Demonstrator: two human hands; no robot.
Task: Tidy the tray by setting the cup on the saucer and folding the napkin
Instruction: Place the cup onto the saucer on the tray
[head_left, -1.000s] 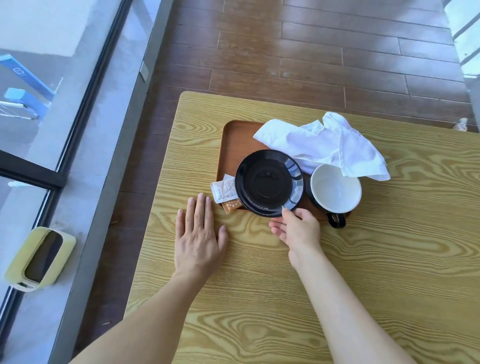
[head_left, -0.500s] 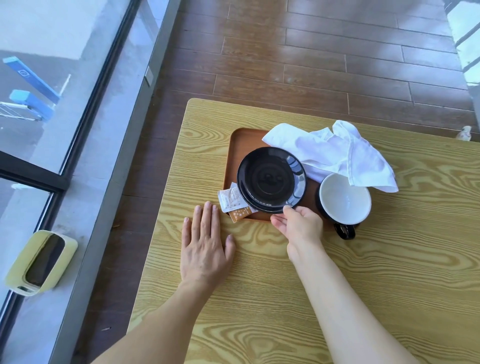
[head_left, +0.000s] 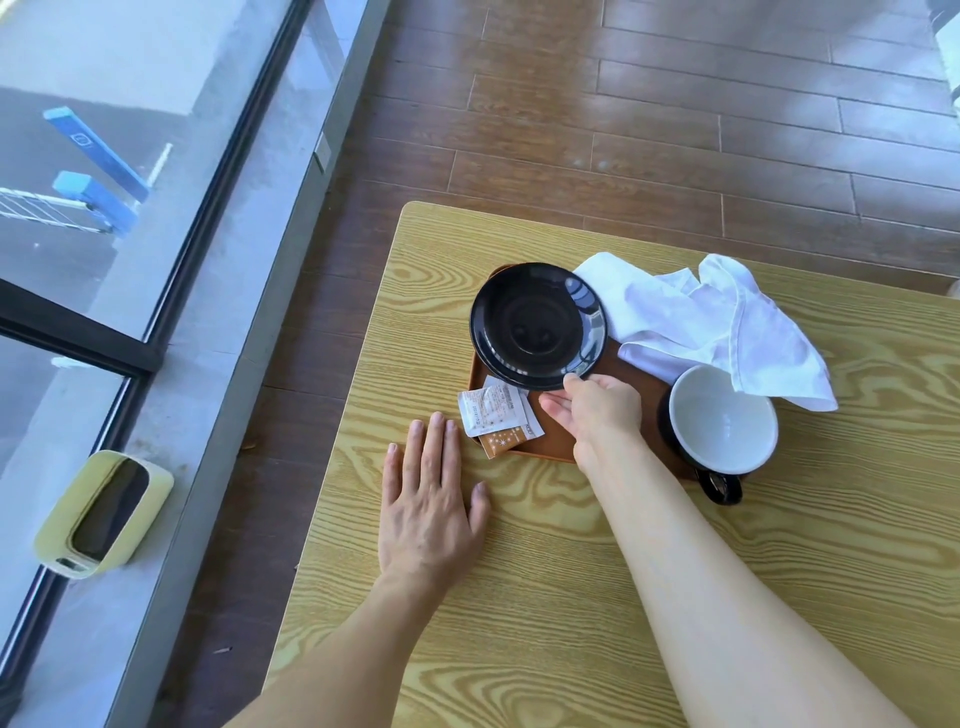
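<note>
A black saucer (head_left: 535, 325) is tilted up over the far left part of the brown tray (head_left: 556, 441), and my right hand (head_left: 592, 410) pinches its near rim. The cup (head_left: 722, 418), white inside and black outside, stands at the tray's right end with its handle toward me. A crumpled white napkin (head_left: 727, 325) lies behind the cup, partly over its rim and spilling onto the table. My left hand (head_left: 431, 499) rests flat on the table, fingers spread, just left of the tray's near corner.
A white sachet (head_left: 488, 413) and an orange sachet (head_left: 504, 440) lie at the tray's near left corner. The wooden table's (head_left: 779, 545) left edge runs close beside my left hand. A green bin (head_left: 104, 514) stands on the floor by the window.
My right hand has lifted the saucer's near rim and carried it farther from me, uncovering the sachets. The left hand has stayed flat on the table.
</note>
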